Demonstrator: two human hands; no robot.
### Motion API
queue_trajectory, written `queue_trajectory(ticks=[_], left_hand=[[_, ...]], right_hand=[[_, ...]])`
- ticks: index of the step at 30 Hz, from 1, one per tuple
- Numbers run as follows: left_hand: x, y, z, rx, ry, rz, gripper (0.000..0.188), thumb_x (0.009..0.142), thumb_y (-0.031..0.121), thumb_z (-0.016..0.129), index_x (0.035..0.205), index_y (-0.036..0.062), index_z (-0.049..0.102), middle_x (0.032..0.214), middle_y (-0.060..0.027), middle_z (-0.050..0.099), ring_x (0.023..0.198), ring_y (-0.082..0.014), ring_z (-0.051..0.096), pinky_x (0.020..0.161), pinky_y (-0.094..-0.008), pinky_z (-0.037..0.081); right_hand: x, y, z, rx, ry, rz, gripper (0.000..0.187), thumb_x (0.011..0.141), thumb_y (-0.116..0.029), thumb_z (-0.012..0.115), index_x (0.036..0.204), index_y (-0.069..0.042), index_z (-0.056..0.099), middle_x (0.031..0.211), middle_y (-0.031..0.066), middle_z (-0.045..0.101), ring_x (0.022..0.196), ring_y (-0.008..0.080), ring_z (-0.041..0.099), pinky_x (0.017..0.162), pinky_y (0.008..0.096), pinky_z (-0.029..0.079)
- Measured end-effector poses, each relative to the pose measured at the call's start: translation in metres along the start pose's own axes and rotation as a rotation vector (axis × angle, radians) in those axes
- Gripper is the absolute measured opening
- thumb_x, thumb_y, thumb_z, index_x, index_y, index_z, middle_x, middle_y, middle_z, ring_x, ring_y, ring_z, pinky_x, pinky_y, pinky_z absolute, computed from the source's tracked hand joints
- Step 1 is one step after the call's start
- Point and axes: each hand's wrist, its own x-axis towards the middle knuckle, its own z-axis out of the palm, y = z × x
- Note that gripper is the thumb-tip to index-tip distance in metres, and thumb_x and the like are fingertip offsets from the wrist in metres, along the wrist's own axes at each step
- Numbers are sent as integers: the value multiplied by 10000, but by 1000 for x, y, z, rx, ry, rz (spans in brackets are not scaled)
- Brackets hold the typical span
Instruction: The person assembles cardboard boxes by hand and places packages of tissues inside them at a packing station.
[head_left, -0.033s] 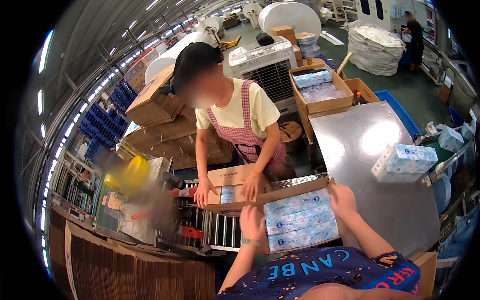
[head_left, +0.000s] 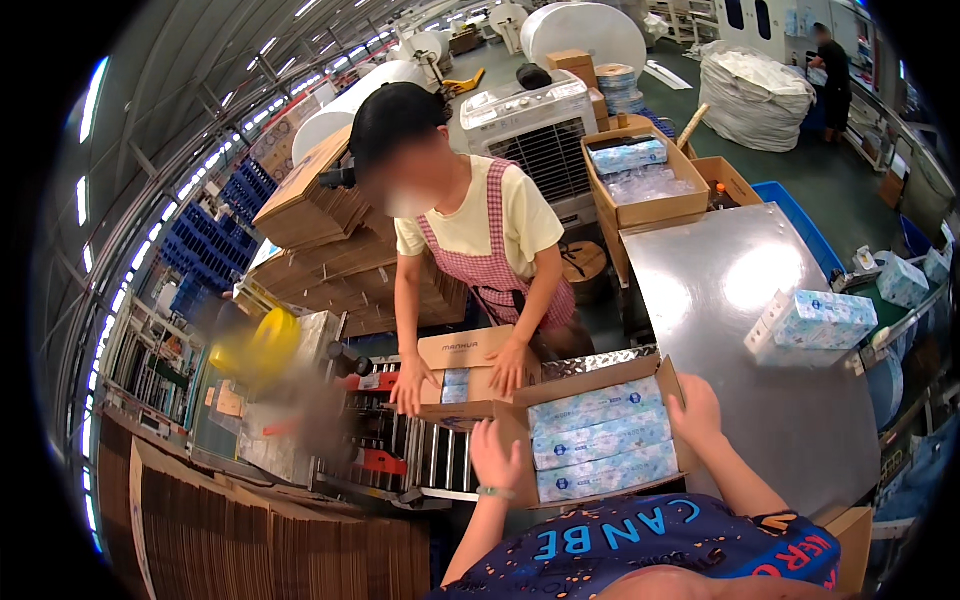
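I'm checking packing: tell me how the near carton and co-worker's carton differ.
The near carton gapes open; the co-worker's carton is mostly shut. The near carton shows three patterned blue packs; the co-worker's carton shows packs only through a gap. Both are brown cardboard.

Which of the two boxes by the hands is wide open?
The nearer carton, between the wearer's left hand and right hand: flaps standing, blue packs showing. The farther carton has flaps folded in, leaving a gap.

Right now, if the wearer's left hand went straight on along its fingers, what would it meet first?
From the left hand, probably the near side of the partly closed cardboard carton ahead, though depth is unclear.
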Motion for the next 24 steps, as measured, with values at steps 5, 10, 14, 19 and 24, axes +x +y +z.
queue_trajectory(ticks=[5,10,14,19,24], left_hand=[[-79,-36,8,-59,-598,-480,394,843,372,693,941,-10,687,893,-244,706,857,-435,679,776,-517,545],[-44,-50,12,-45,-730,-389,360,848,313,678,1032,5,706,934,-251,708,898,-430,678,810,-518,544],[-32,-101,-3,-123,-716,-380,360,851,319,681,1083,44,699,958,-228,717,920,-418,679,832,-505,539],[-28,-213,-32,-138,-759,-281,383,853,329,683,1123,59,694,1001,-235,711,968,-413,668,856,-490,531],[-28,-279,-60,-5,-700,-298,337,859,298,676,1039,13,695,942,-232,711,903,-418,672,826,-513,536]], right_hand=[[-57,22,17,-8,-572,399,306,843,-161,647,1074,39,629,1000,259,686,949,471,649,853,527,516],[-69,11,58,-132,-589,399,223,843,-129,605,983,43,621,951,288,684,947,463,659,853,529,524],[-77,-27,81,-86,-551,402,232,836,-126,607,990,46,627,930,287,684,914,469,662,845,531,525],[-103,-70,143,-8,-551,398,295,834,-207,665,974,52,646,905,300,677,888,471,667,827,527,530],[-115,-155,194,71,-596,362,373,835,-252,681,1032,61,632,927,300,680,916,478,658,862,530,509]])
